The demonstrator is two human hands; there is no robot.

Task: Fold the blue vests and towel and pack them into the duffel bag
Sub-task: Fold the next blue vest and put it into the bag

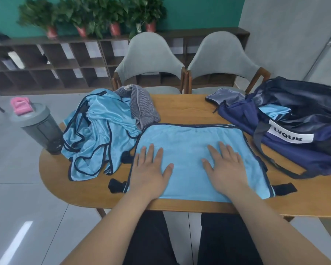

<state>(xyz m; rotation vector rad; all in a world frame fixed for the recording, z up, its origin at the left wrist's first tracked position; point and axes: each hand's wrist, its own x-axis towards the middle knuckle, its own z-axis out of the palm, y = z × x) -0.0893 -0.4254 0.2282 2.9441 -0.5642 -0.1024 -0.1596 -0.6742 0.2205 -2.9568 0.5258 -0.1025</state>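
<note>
Vest (189, 142) lies flat at centre frame, near the front edge of the table (180, 106), and looks folded into a rectangle. Fingers (151, 152) of the left hand (149, 173) are straight and slightly apart, laid flat on its lower-left part. The right hand (225, 169) lies the same way on the lower-right part. Neither hand pinches anything. Palms down like this most likely press the slippery cloth smooth and pin it so the fold does not slide open. Black tabs (284, 188) stick out at both side edges and may need tucking in.

Left of the vest, touching its edge, a pile (96, 134) of crumpled vests waits unfolded. The grey towel (141, 106) is bunched behind it at upper centre. At right, the bag (294, 134) sits unzipped with its mouth towards the vest, handy for the right hand. Blue cloth shows inside, probably one vest already packed. A bottle (36, 127) stands at the far left edge, out of the way.
</note>
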